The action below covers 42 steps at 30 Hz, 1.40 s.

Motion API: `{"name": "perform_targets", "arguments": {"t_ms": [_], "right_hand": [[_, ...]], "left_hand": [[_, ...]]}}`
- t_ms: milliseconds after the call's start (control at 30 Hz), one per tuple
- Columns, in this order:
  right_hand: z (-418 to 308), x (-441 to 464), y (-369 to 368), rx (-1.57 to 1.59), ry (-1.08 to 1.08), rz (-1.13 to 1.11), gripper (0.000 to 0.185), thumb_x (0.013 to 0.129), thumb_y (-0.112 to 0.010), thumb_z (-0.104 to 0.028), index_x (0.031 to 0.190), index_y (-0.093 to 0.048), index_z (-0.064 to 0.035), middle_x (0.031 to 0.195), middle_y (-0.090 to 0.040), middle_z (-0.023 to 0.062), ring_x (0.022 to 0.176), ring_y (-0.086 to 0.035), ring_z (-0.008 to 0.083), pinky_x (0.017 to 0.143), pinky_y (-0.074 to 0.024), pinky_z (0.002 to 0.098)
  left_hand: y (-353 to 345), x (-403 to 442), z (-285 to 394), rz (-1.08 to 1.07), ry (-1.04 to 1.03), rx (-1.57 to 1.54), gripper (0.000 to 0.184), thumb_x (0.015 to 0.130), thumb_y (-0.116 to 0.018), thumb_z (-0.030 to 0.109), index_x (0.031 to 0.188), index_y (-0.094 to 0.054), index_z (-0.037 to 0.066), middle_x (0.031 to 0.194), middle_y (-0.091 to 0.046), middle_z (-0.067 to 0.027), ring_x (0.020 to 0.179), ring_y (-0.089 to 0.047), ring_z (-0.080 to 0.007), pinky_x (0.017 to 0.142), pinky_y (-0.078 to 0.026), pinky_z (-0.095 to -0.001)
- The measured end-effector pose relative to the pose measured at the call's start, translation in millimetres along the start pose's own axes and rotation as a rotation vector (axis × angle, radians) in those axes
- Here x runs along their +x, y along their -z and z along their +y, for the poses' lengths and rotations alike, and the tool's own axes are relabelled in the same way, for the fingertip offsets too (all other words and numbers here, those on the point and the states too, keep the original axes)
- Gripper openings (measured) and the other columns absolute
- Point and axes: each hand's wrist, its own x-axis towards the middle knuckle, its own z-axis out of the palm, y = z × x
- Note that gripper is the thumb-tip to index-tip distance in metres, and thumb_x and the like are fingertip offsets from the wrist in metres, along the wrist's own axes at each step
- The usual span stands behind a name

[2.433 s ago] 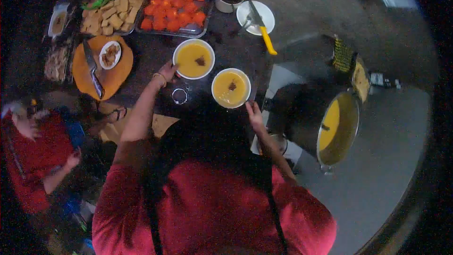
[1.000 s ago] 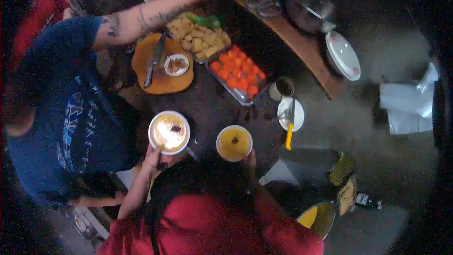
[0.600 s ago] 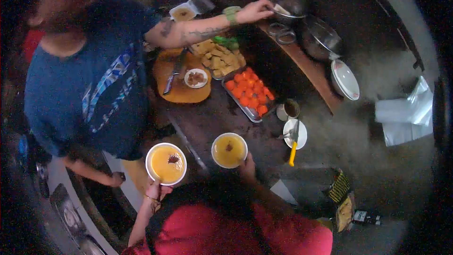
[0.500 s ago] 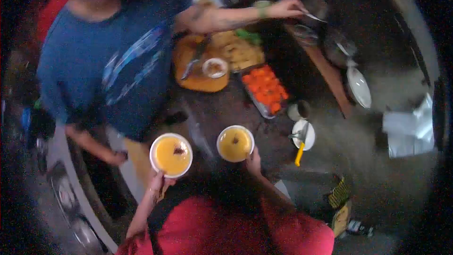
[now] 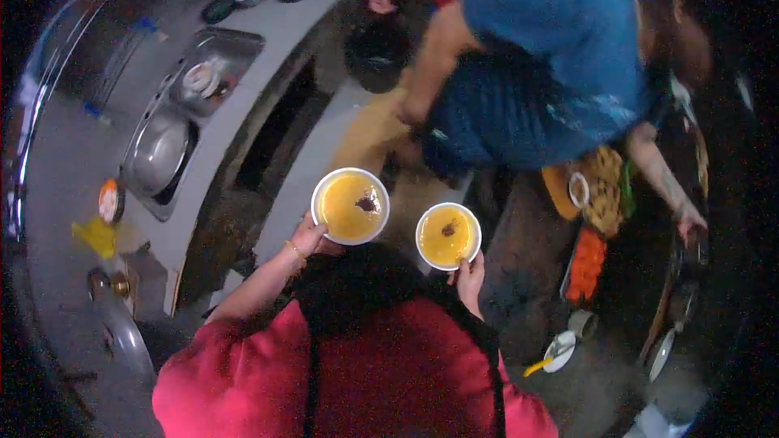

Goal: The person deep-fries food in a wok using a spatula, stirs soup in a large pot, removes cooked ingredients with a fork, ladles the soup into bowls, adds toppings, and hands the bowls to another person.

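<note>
My left hand (image 5: 310,237) grips the rim of a white bowl (image 5: 351,206) filled with yellow-orange soup, a dark garnish floating on it. In my right hand (image 5: 468,276) is a second, smaller-looking white bowl (image 5: 448,235) of the same soup, also with a dark spot in the middle. Both bowls are held level in front of my chest, side by side and apart. The fingers curl round the near sides of the bowls, and those underneath are hidden.
A person in a blue shirt (image 5: 560,57) leans over the counter ahead. On the right are a tray of orange-red pieces (image 5: 586,264), a white plate (image 5: 560,352) with a yellow-handled utensil, and a small dish (image 5: 578,191). A double sink (image 5: 162,154) is on the left.
My view has turned left, bringing the sink into sight and shifting the counter to the right. Both bowls remain in my hands. The person in blue now bends lower, reaching across the counter.
</note>
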Motion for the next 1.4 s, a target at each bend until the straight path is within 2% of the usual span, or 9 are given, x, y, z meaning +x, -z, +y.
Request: {"name": "perform_targets", "arguments": {"t_ms": [133,200,300,533,733,1000,1167,1367,1400], "right_hand": [[20,21,-77,-0.189,0.271,-0.148,0.026,0.082,-0.039,-0.005,0.107,-0.040,0.0019,0.059,-0.052,0.0082,0.036,-0.045,0.0122,0.033,-0.0363,0.0226],[3,41,-118,-0.270,0.409,-0.248,0.027,0.081,-0.039,-0.004,0.107,-0.040,0.0020,0.058,-0.051,0.0077,0.035,-0.046,0.0122,0.032,-0.0360,0.0230],[-72,51,-180,-0.102,0.256,-0.308,0.027,0.081,-0.039,-0.005,0.107,-0.040,0.0019,0.056,-0.051,0.0072,0.034,-0.045,0.0116,0.030,-0.0344,0.0223],[-172,127,-287,0.062,0.300,-0.410,0.028,0.081,-0.040,-0.006,0.108,-0.039,0.0017,0.051,-0.050,0.0071,0.032,-0.044,0.0121,0.028,-0.0347,0.0224],[-252,218,-330,0.061,0.199,-0.377,0.029,0.080,-0.041,-0.008,0.105,-0.038,0.0057,0.048,-0.050,0.0086,0.031,-0.045,0.0142,0.029,-0.0361,0.0246],[-259,361,-371,-0.064,0.440,-0.211,0.035,0.079,-0.041,-0.007,0.110,-0.035,0.0072,0.048,-0.050,0.0085,0.031,-0.045,0.0144,0.030,-0.0374,0.0252],[-253,438,-397,-0.041,0.358,-0.073,0.032,0.078,-0.040,-0.005,0.108,-0.040,0.0047,0.050,-0.052,0.0090,0.033,-0.047,0.0140,0.031,-0.0379,0.0247],[-337,473,-431,0.152,0.118,0.057,0.029,0.079,-0.041,-0.003,0.107,-0.041,0.0035,0.049,-0.050,0.0073,0.035,-0.048,0.0128,0.031,-0.0386,0.0244],[-315,492,-442,0.111,0.267,0.142,0.029,0.080,-0.041,-0.005,0.107,-0.042,0.0036,0.049,-0.050,0.0071,0.034,-0.048,0.0126,0.031,-0.0390,0.0243]], "left_hand": [[90,-35,-5,0.165,-0.221,-0.063,0.045,0.079,-0.043,0.005,0.121,-0.027,0.002,0.116,-0.042,-0.0199,0.101,-0.049,-0.0251,0.081,-0.044,-0.0339],[118,-56,25,0.227,-0.158,0.019,0.044,0.082,-0.041,0.008,0.123,-0.024,0.005,0.102,-0.052,-0.0202,0.084,-0.058,-0.0233,0.069,-0.050,-0.0328],[156,-67,61,0.214,-0.074,-0.133,0.038,0.086,-0.032,0.013,0.122,-0.022,0.011,0.068,-0.059,-0.0155,0.049,-0.059,-0.0189,0.042,-0.050,-0.0264],[221,-15,137,0.301,-0.096,-0.174,0.035,0.086,-0.027,0.014,0.119,-0.023,0.002,0.069,-0.059,-0.0193,0.052,-0.060,-0.0207,0.044,-0.051,-0.0265],[226,69,244,0.255,-0.120,-0.251,0.036,0.085,-0.029,0.013,0.118,-0.023,0.000,0.074,-0.059,-0.0226,0.054,-0.060,-0.0208,0.047,-0.052,-0.0264],[213,187,378,0.228,-0.141,-0.159,0.033,0.084,-0.031,0.013,0.113,-0.029,-0.002,0.074,-0.059,-0.0216,0.058,-0.061,-0.0205,0.050,-0.052,-0.0273],[226,291,451,0.070,-0.177,-0.072,0.030,0.083,-0.033,0.014,0.107,-0.038,-0.004,0.074,-0.059,-0.0202,0.059,-0.061,-0.0192,0.050,-0.052,-0.0269],[279,434,521,-0.221,-0.137,0.014,0.031,0.082,-0.035,0.015,0.108,-0.038,-0.003,0.074,-0.059,-0.0196,0.058,-0.061,-0.0190,0.048,-0.051,-0.0255],[289,449,534,-0.290,-0.132,0.049,0.031,0.083,-0.035,0.016,0.108,-0.038,-0.002,0.075,-0.059,-0.0194,0.058,-0.061,-0.0192,0.048,-0.050,-0.0254]]}}
